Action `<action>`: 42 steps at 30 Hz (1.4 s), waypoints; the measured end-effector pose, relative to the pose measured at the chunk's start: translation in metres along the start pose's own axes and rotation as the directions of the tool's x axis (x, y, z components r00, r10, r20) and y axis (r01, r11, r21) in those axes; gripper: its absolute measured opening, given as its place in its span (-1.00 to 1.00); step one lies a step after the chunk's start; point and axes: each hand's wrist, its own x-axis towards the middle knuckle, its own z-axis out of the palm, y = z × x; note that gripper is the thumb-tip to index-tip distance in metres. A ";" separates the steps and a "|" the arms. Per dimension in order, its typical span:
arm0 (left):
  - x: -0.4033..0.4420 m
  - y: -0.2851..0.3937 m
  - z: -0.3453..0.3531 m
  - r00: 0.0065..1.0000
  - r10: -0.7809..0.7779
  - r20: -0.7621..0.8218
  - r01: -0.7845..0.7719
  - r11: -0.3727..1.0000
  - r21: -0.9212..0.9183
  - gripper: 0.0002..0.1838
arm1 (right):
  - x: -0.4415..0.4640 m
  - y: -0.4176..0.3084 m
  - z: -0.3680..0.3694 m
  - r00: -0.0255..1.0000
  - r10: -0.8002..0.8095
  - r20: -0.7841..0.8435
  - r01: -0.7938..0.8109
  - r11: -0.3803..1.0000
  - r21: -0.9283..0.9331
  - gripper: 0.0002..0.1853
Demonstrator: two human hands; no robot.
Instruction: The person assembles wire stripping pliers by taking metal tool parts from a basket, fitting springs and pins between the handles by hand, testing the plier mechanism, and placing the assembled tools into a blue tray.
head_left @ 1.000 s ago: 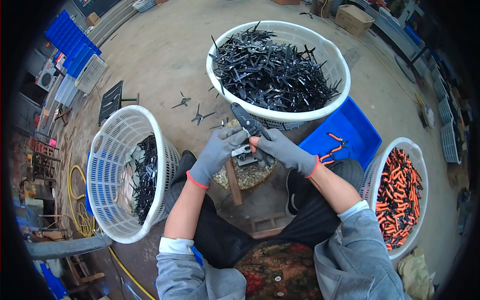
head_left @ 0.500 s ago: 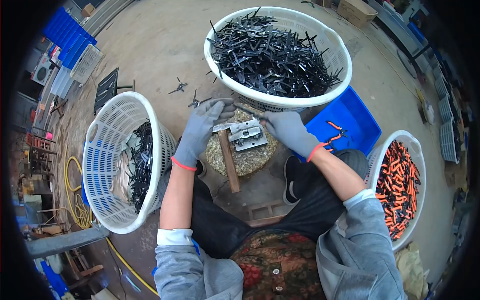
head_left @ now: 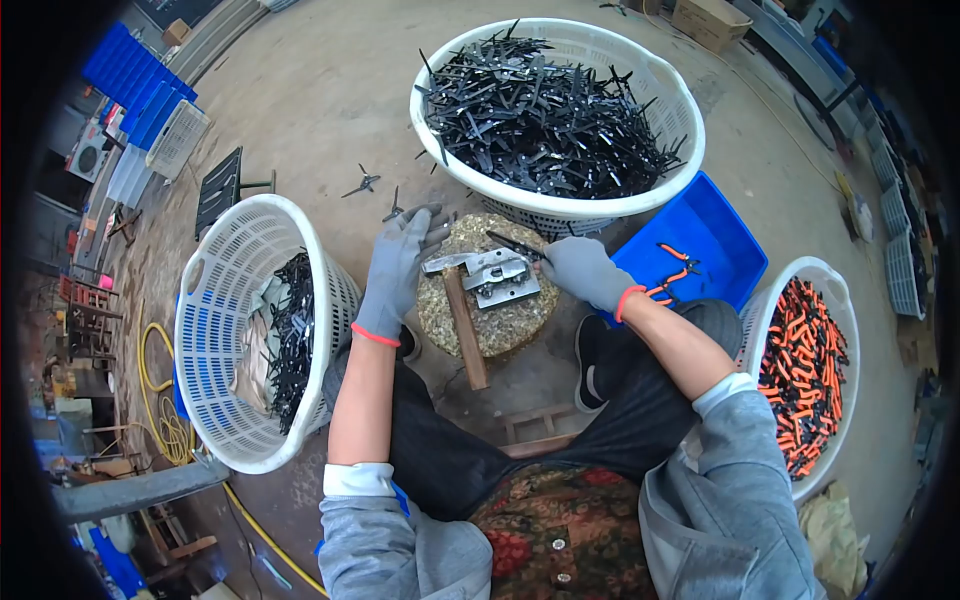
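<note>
My right hand [head_left: 588, 272], in a grey glove, pinches one end of a slim dark metal piece [head_left: 513, 243] above the far side of a round speckled stone block [head_left: 500, 338]. My left hand [head_left: 400, 262], also gloved, is at the block's left edge with its fingers stretched out and nothing visible in them. On the block sits a silver metal fixture [head_left: 502, 278], just below the dark piece. Beside the fixture lies a hammer [head_left: 464, 325], its wooden handle pointing toward me and its head near my left hand.
A large white basket [head_left: 555, 207] heaped with black metal pieces stands ahead. Another basket [head_left: 330, 290] at left holds similar pieces. Right are a blue tray [head_left: 722, 245] with orange-handled pliers [head_left: 680, 268] and a basket [head_left: 845, 350] of orange-and-black pliers. Black pieces [head_left: 364, 182] lie on the floor.
My left hand has drawn back to the left, away from the dark piece. My right hand still holds that piece, a little farther right. The view has shifted slightly.
</note>
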 end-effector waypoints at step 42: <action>-0.018 0.029 -0.065 0.973 0.229 -0.003 -0.191 0.818 0.543 -0.64 | 0.090 0.106 -0.048 0.945 0.308 -0.109 -0.301 0.951 0.077 -0.66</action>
